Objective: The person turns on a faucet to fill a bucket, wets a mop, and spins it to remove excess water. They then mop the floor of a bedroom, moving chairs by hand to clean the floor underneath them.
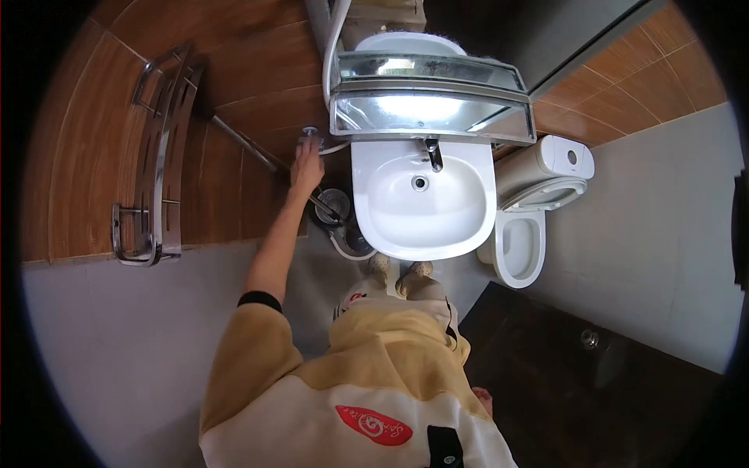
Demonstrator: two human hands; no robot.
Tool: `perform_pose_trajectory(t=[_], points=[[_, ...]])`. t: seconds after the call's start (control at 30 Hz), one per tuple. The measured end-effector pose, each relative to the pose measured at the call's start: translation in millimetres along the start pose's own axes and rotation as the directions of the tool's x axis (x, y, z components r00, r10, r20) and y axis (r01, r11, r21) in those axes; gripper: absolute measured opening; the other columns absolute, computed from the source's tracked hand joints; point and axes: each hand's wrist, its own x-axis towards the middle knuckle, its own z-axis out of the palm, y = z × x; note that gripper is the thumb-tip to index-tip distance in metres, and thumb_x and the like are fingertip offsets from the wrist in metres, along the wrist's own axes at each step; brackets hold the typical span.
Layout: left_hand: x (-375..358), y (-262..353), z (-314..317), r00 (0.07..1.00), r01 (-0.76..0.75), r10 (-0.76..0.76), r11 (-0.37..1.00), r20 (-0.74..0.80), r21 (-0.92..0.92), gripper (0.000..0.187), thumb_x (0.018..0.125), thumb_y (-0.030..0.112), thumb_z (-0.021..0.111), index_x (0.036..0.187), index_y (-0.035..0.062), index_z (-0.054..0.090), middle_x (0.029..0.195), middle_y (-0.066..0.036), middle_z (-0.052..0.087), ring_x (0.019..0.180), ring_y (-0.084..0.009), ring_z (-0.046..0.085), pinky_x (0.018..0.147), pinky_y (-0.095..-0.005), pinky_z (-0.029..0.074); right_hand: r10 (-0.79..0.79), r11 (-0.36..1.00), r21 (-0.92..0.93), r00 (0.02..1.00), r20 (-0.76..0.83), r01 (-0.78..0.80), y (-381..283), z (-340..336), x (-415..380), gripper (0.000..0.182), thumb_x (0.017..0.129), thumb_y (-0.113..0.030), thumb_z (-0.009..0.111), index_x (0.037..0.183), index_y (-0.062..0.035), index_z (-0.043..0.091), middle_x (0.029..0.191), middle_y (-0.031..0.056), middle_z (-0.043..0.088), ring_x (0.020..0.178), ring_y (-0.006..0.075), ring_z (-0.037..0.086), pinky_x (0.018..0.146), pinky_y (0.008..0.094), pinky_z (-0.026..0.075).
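My left hand (307, 164) is stretched forward to the brown tiled wall, left of the white sink (424, 249). Its fingers are bent around a small round shiny knob (310, 131), whose outer end shows past the fingertips. Close to that hand, a white hose (336, 148) runs toward the sink. Low at my right side, only a small part of my right hand (484, 399) shows beside the shirt; its fingers are mostly hidden.
A mirrored shelf (433, 115) with a metal frame juts out above the sink and its tap (434, 156). The toilet (520, 249) stands to the right with its lid raised. A metal rack (160, 164) hangs on the left wall. A round drain-like basin (333, 204) lies below my left arm.
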Motion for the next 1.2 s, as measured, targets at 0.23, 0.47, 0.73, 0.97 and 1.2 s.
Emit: perform_pose_trajectory(t=[0.23,0.47,0.73,0.97,1.2], points=[[42.4,-3.3,10.5,0.985,0.125,-0.141,0.98,0.097,0.153,0.013,0.078,0.018,0.06,0.084,0.0101,0.068,0.105,-0.008,0.063,0.106,-0.0287,0.056,0.079,-0.0455,0.05,0.018,1.0,0.015,1.0,-0.008,-0.018,-38.8,-9.4,0.8,0.018,0.093,-0.027,0.054,0.102,-0.0137,0.06,0.088,0.0009,0.066,0.079,0.0126,0.06,0.066,0.0318,0.048],[51.4,-7.2,17.7,0.991,0.006,-0.049,0.946,0.126,0.323,0.015,0.079,0.013,0.054,0.079,0.0102,0.069,0.092,-0.009,0.066,0.098,-0.0257,0.06,0.074,-0.0411,0.05,0.029,0.996,-0.086,0.996,-0.084,-0.036,-38.7,7.2,-27.7,0.02,0.095,-0.027,0.05,0.103,-0.0123,0.06,0.087,0.0007,0.066,0.075,0.0114,0.06,0.065,0.0295,0.047],[62.9,-7.1,20.9,0.987,0.011,-0.066,0.937,0.146,0.349,0.018,0.08,0.015,0.052,0.077,0.0125,0.07,0.08,-0.011,0.066,0.083,-0.0276,0.065,0.073,-0.0411,0.05,-0.055,0.987,0.156,0.994,0.091,0.04,140.7,-22.0,36.5,0.022,0.089,-0.022,0.061,0.103,-0.0062,0.063,0.089,0.0049,0.067,0.084,0.015,0.061,0.072,0.03,0.05],[66.5,-9.5,24.2,0.984,0.022,-0.081,0.939,0.16,0.343,0.019,0.081,0.015,0.051,0.076,0.0129,0.07,0.078,-0.011,0.067,0.083,-0.0279,0.066,0.073,-0.0405,0.05,0.1,0.995,-0.009,0.995,-0.019,-0.1,-45.1,33.3,-40.7,0.019,0.09,-0.023,0.059,0.103,-0.0084,0.062,0.087,0.0039,0.066,0.08,0.0138,0.061,0.069,0.0301,0.049],[67.3,-11.0,31.8,0.989,0.037,-0.079,0.949,0.122,0.313,0.021,0.081,0.016,0.05,0.073,0.0115,0.07,0.077,-0.011,0.067,0.076,-0.0286,0.066,0.068,-0.0403,0.051,-0.04,0.999,0.026,0.999,-0.024,0.041,-41.9,25.0,-24.7,0.019,0.092,-0.025,0.056,0.104,-0.0103,0.06,0.084,0.0012,0.066,0.077,0.0109,0.06,0.065,0.0279,0.048]])
